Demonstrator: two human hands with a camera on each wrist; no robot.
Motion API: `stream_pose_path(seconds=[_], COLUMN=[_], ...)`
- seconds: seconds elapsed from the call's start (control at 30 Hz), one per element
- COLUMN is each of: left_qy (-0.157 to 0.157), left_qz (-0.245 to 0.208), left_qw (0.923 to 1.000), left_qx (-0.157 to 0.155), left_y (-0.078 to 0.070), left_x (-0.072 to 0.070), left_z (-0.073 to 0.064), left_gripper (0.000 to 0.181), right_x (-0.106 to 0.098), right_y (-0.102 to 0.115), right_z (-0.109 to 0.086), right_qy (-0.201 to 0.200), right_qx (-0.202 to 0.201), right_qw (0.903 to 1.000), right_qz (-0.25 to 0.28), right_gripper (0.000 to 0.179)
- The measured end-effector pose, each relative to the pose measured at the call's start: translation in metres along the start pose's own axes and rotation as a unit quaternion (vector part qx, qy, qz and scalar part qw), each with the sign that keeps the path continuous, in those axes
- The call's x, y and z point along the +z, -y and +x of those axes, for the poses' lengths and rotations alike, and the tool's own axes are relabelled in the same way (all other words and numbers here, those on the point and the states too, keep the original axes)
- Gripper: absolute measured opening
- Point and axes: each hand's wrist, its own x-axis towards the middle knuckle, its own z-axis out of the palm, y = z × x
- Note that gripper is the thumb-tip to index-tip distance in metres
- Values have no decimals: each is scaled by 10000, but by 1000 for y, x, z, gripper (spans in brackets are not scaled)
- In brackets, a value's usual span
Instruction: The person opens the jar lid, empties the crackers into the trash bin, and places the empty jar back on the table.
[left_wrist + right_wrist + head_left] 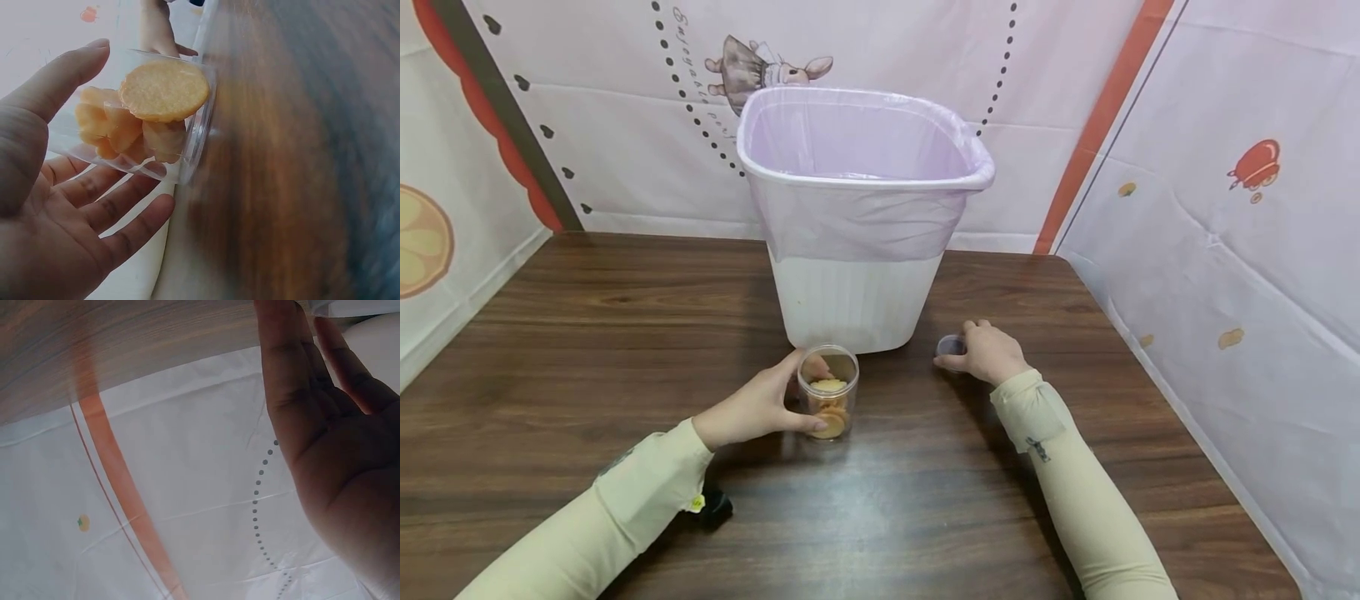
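A clear plastic jar (pixel 848 392) with several round yellow cookies (pixel 831 421) inside stands on the table in front of the bin; its top looks uncovered. My left hand (pixel 758 407) holds the jar from the left, thumb in front and fingers behind. In the left wrist view, the cookies (pixel 164 90) show through the wall, and the fingers (pixel 140 228) spread along its side. To the right, my right hand (pixel 992 354) grips a small clear round lid (pixel 950 345) low over the table. Only a clear edge of the lid (pixel 359 306) shows in the right wrist view.
A tall white bin (pixel 850 300) lined with a thin purple bag (pixel 865 217) stands at the back middle of the dark wooden table (pixel 587 333). Printed white cloth (pixel 1195 217) hangs behind and along both sides. A small black object (pixel 717 508) shows under the left wrist.
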Motion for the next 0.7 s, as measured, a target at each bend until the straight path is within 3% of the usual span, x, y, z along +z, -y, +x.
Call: stream_pose_path(seconds=[0.43,0.7], left_qy=[124,145], left_qz=[-123,-160], left_qw=[9998,9998], left_qx=[-85,-20], left_y=[2,2], left_x=[2,2], left_z=[-3,-3], left_gripper=[67,66], right_x=[2,-9], right_y=[-7,-11], right_z=[1,1], right_qy=[-20,-260], right_qx=[-156,-228], right_qw=[9997,9985], right_qz=[161,415], right_gripper=[68,60])
